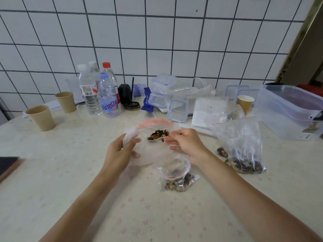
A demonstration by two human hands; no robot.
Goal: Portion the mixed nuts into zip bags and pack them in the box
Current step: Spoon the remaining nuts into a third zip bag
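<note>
Left hand [122, 151] pinches rim of open zip bag [148, 130], blurry, held up over table [70, 189]. Right hand [185, 142] grips spoon [161, 138], fingers curled round handle. Heap of mixed nuts [159, 133] sits on spoon, at bag mouth. Small filled bag [178, 180] lies near, just under hands. Big nut bag [241, 147] stands right. Clear box [290, 112] far right. 2 paper cups [41, 117] far left, water bottles [107, 96] behind.

water btls [108, 100] back-left | 2 paper cups [41, 117] left | phone [7, 165] left edge
</note>
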